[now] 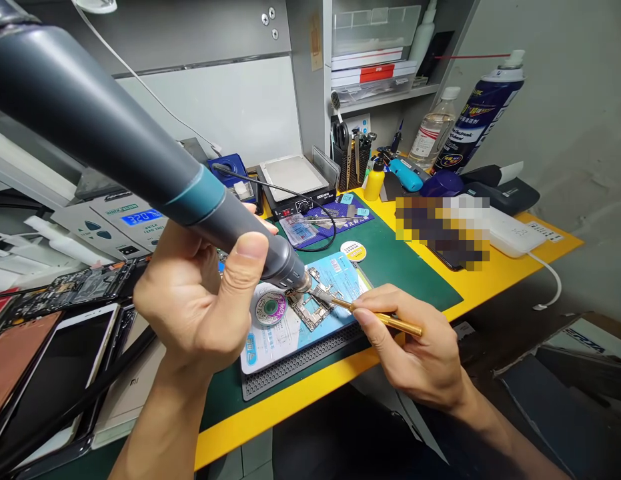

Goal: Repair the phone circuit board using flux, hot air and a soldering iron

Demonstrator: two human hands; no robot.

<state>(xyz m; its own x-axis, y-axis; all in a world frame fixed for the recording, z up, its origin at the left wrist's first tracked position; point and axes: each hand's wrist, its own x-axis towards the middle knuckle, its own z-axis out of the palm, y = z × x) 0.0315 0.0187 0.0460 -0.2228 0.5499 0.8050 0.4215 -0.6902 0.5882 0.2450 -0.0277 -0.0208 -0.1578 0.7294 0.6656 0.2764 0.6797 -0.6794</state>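
My left hand (pixel 205 293) is wrapped round a dark grey hot air gun (pixel 105 113) with a teal ring, its nozzle pointing down at a phone circuit board (pixel 313 313). Between the fingers of my right hand (pixel 415 347) is a slim gold-handled tool (pixel 390 323), perhaps a scraper or brush. Its tip rests on or just over the board close to the nozzle; contact cannot be made out. Under the board lies a light blue printed pad (pixel 335 267). A round spool of desoldering wick (pixel 271 308) sits at the board's left.
A rework station (pixel 110 227) with a lit display stands at the left, above several phones (pixel 60 373). Behind the green mat (pixel 420 267) are a small hot plate (pixel 295 183), a yellow bottle (pixel 374 180) and a spray can (pixel 483 113). A black cable loops over the mat.
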